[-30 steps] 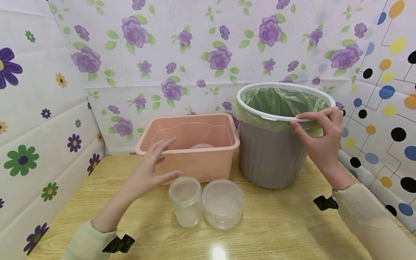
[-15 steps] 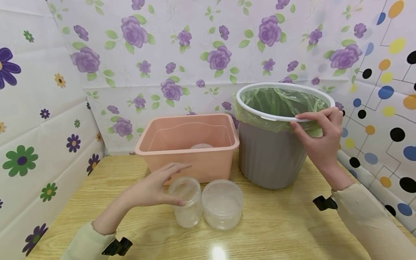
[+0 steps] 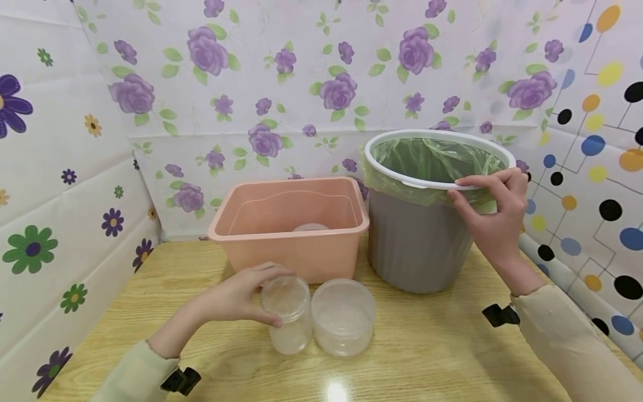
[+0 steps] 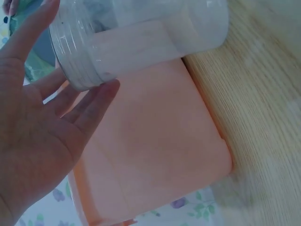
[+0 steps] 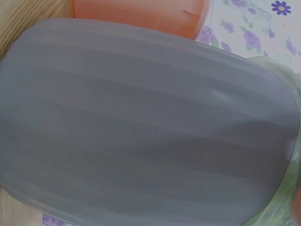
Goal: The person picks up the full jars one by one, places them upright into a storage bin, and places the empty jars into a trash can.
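My left hand point(image 3: 236, 297) is around the upper part of a tall clear plastic jar point(image 3: 292, 337), thumb on its near side and fingers behind. In the left wrist view the fingertips point(image 4: 111, 88) lie against the ridged lid end of the jar point(image 4: 150, 42). Beside it, on the right, stands a wider, shorter clear round container point(image 3: 344, 321). With thumb and fingers my right hand point(image 3: 502, 215) pinches the white rim ring point(image 3: 397, 174) of a grey trash can point(image 3: 419, 245). A green bag point(image 3: 402, 153) lines the can and folds over its outside.
A pink plastic tub point(image 3: 296, 254) stands behind the jar, left of the trash can, with a clear round thing point(image 3: 310, 227) inside. All this is on a wooden table point(image 3: 422, 346). Patterned cloth point(image 3: 301, 84) hangs behind and on both sides.
My left hand has come down from in front of the tub to the tall jar, its fingers and thumb now closing around the jar's top. My right hand stays at the can's rim.
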Tool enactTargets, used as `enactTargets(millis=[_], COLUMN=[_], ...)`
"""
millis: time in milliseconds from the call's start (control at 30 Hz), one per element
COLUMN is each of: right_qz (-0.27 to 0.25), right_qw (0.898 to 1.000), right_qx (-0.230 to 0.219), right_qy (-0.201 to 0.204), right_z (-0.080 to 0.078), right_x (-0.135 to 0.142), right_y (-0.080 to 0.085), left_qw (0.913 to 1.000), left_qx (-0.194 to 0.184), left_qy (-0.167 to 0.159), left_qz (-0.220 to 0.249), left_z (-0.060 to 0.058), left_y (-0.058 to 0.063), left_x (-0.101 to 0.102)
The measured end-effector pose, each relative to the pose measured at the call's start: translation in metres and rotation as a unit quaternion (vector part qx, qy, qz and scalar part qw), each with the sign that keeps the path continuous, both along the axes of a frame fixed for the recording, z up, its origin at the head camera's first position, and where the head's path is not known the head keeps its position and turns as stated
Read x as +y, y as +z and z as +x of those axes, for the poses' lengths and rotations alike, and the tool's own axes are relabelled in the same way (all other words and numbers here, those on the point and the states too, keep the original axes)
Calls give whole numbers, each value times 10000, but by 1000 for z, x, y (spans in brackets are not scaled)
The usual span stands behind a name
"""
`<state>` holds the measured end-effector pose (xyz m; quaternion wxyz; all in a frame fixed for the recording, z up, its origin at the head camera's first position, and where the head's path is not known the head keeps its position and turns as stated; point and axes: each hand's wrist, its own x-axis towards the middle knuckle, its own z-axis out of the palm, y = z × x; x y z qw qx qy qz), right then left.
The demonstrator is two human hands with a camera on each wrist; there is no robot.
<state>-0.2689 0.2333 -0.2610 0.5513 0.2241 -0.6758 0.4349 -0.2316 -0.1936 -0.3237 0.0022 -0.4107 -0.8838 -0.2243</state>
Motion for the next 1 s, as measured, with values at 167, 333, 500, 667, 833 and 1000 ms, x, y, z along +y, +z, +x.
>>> enactTargets(millis=[167,333,500,667,833,1000], right_qz=[-5,-25,-11,-17,-9,-4], right_qw=[10000,10000,10000,10000,10000,10000], right_qx=[-2,25,32,50,64,51], right_qy=[2,23,-2,-24,-43,-47], right_z=[1,2,2,3,2,1], right_x=[-1,-2,-2,-3,-2,-2], right_y=[0,0,1,1,1,-1], left_qw=[9999,9997,9987,9967,9943,9929], left_qx=[24,-46,-112,-252,-483,-571], left_qy=[-2,-34,-48,-86,-143,-173], left_qz=[-127,-238,-496,-767,-939,-1032], left_z=[-4,-5,-6,-10,-15,-16], left_y=[1,4,10,17,20,21], left_x=[-1,-1,1,6,10,11])
